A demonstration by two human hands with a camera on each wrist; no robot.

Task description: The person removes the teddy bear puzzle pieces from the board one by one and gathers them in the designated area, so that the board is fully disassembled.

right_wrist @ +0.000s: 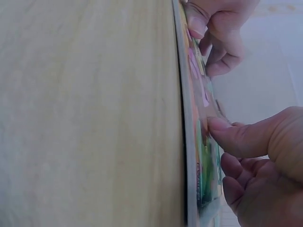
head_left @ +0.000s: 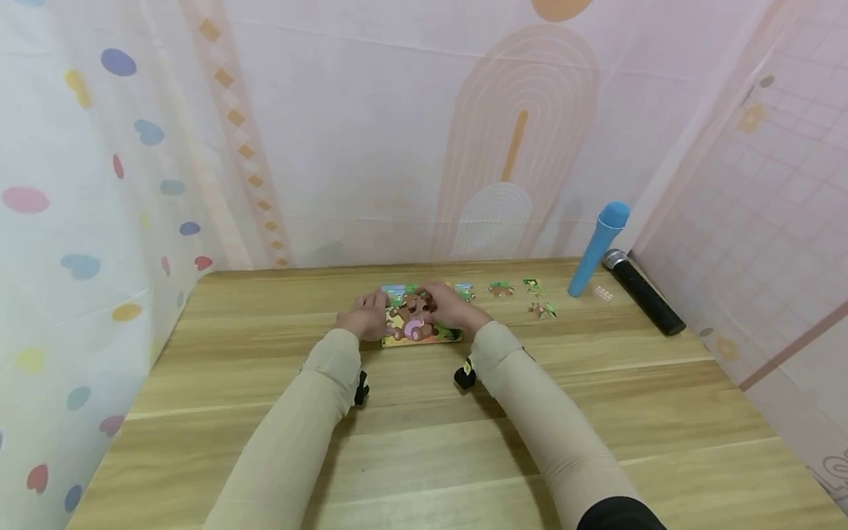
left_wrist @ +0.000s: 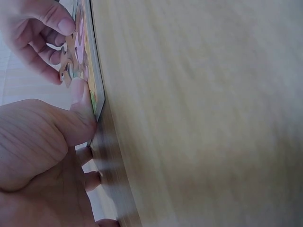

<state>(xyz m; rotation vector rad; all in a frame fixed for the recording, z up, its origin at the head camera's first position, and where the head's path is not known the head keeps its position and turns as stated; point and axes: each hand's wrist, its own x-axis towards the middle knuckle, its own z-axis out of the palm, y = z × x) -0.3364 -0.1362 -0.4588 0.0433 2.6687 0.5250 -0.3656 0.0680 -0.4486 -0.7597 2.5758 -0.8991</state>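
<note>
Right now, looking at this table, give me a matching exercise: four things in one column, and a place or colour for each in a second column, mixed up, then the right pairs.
Things:
1. puzzle board
2. blue cylinder
3. black cylinder
4. loose puzzle pieces

Places:
A. lying flat at the table's far right edge
B. under both hands, mid-table
C. scattered on the wood between the board and the blue cylinder
D. leaning up against the back wall

Pairs: 1-B, 2-D, 3-A, 4-C. The left hand steadies the board's left side; the right hand presses a piece onto it.
</note>
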